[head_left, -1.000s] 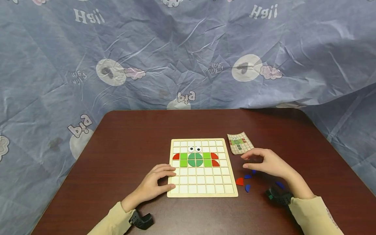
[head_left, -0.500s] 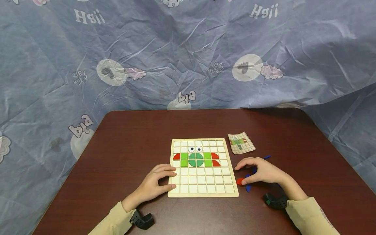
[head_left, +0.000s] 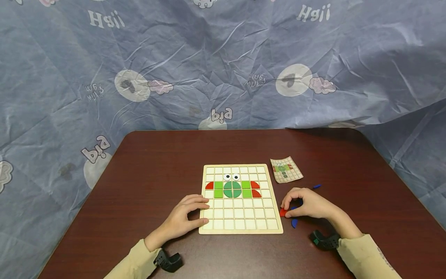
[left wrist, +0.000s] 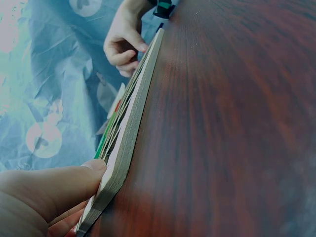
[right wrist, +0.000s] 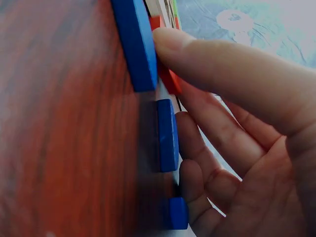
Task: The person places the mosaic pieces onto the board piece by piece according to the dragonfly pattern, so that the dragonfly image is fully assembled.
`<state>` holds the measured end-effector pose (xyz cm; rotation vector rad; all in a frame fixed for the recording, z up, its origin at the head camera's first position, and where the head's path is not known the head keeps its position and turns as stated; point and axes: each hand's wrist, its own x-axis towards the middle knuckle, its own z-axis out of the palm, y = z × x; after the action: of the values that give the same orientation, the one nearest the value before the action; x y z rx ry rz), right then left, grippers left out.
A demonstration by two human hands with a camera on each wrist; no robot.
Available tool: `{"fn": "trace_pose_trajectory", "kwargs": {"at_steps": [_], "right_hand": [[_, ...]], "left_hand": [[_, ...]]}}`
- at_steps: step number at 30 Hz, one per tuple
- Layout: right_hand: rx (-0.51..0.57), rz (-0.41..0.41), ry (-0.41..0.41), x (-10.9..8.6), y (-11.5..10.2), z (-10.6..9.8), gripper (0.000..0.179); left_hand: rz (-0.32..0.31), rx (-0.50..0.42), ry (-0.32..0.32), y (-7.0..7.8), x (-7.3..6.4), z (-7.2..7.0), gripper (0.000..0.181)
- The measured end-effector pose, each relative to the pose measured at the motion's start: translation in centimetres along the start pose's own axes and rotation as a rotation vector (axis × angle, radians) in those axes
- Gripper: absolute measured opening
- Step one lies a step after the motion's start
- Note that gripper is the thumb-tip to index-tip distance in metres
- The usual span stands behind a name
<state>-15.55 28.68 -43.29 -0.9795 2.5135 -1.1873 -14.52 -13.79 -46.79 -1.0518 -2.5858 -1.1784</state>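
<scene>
Head view: the right hand (head_left: 308, 203) is pinching a red piece (head_left: 283, 212) right of the board (head_left: 239, 214); the left hand (head_left: 184, 217), spread, is touching its left edge. Right wrist view alone is showing blue pieces (right wrist: 168, 136) close up.

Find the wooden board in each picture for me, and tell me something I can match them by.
Head: the board lies below centre, slightly right of the middle.
Left wrist: the board is nearly edge-on, slanting from bottom left to upper middle.
Right wrist: only a sliver of the board shows, top middle, above the red piece.
Shared landmark: the right hand, visible in all three.
</scene>
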Motion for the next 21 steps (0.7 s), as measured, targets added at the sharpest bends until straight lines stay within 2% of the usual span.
{"fn": "trace_pose_trajectory", "kwargs": {"at_steps": [5,9,16,21], "right_hand": [[-0.021,-0.008,-0.009,0.2,-0.1,-0.1,0.016],[-0.021,0.020,0.004,0.6,-0.3,-0.4,0.017],[0.000,0.099,0.106,2.1,-1.8,-1.4,0.017],[0.080,0.129,0.162,3.9,-3.3,-1.6,0.016]], "left_hand": [[0.004,0.001,0.000,0.0,0.0,0.0,0.035],[0.004,0.001,0.001,-0.1,0.0,0.0,0.036],[0.005,0.005,0.001,-0.2,0.0,0.0,0.036],[0.000,0.002,-0.002,-0.1,0.0,0.0,0.036]]}}
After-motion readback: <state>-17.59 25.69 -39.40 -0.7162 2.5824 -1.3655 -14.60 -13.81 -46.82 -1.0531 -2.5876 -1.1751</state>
